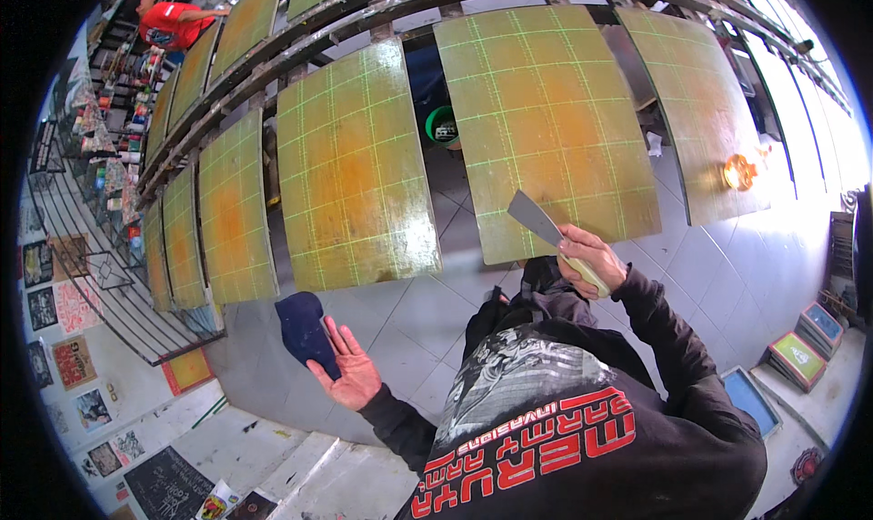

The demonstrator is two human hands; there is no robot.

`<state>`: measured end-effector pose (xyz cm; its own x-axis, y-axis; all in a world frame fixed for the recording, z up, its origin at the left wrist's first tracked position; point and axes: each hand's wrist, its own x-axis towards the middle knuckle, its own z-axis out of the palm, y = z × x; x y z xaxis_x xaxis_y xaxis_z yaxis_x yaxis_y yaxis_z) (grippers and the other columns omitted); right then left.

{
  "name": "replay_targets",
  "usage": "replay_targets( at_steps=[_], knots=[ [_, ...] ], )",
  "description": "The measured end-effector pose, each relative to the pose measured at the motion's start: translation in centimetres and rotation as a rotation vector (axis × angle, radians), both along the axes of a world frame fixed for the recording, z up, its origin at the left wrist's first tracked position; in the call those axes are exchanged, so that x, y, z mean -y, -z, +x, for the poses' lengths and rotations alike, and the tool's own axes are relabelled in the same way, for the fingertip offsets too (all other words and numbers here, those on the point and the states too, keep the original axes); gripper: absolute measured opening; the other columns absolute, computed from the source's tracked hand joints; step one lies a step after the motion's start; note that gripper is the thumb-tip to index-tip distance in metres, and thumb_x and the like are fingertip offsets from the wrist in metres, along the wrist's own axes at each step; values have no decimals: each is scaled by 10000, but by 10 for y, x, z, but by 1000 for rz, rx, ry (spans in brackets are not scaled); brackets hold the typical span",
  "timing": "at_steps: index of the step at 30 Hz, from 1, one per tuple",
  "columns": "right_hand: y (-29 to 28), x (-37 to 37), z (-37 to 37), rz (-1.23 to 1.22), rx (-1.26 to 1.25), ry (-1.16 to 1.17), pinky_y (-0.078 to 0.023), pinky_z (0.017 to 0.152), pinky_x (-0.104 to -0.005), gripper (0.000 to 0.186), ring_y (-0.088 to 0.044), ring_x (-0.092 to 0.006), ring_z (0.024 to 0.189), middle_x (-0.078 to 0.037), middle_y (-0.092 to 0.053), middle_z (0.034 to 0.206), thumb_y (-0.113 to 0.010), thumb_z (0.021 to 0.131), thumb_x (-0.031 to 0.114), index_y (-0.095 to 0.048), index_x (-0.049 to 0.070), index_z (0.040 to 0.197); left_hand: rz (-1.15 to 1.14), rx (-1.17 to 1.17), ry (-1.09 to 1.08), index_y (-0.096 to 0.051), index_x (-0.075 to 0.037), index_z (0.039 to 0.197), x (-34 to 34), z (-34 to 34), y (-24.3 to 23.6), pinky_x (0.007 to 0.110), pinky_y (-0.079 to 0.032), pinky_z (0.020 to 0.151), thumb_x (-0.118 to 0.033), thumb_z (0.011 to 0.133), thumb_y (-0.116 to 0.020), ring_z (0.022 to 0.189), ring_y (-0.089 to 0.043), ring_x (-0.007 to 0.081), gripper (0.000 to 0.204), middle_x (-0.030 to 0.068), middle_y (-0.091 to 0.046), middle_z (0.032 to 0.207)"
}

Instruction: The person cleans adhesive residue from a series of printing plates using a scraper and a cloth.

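In my right hand (589, 264), closed around its pale yellow handle, is a putty knife (535, 216). Its flat metal blade points up and left, over the near edge of a yellow-green board (555, 111) marked with a bright green grid. My left hand (353, 375) is turned palm up in front of the boards at left. Between its thumb and fingers sits a dark blue cap-like piece of fabric (303, 327), whose exact kind is unclear. Beside the first board lies a similar gridded board (359, 170), with orange tints and a wet-looking shine.
Several more gridded boards, including one at right (696, 111), rest along a dark frame rail (382, 9). A green-rimmed container (442, 125) shows through a gap. Framed screens (797, 360) stand at right. Another person in a red shirt (173, 24) is at far left.
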<state>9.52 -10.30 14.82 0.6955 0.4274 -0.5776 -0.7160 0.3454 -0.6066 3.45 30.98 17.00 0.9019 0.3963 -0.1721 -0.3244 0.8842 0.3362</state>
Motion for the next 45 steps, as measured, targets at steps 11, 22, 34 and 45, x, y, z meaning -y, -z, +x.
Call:
replay_targets(
  at_steps=[11,22,34,45],
  knots=[
    [2,-174,-84,642,-119,-615,-291,267,-223,507,-396,-79,337,-41,-473,605,-460,982,292,-261,72,1393,-62,-157,210,-378,-10,1387,2,-115,45,520,-347,1077,-344,1001,-368,1308,-386,376,510,191,-408,1417],
    [65,-119,-141,563,-195,-574,-276,249,-214,260,-371,-73,314,-28,-449,589,-438,987,348,-432,95,1049,-131,-105,283,-436,-47,1363,12,-174,47,547,-341,1071,-327,986,-403,1281,-438,358,471,138,-479,1379],
    [32,-55,-159,-287,502,-108,-447,602,-287,699,-582,-206,683,-98,-549,736,-395,919,101,-24,158,1509,-207,-140,422,-484,-84,1331,132,-145,29,618,-171,1120,-297,914,-521,1358,-303,366,470,121,-467,1389],
    [24,102,-221,-834,815,-122,-488,817,-481,745,-613,-433,965,-247,-630,1044,-505,898,185,-51,57,1476,-161,-145,704,-468,-73,1325,343,-158,44,548,-264,1091,-359,946,-474,1236,-458,329,474,138,-513,1331]
  ],
)
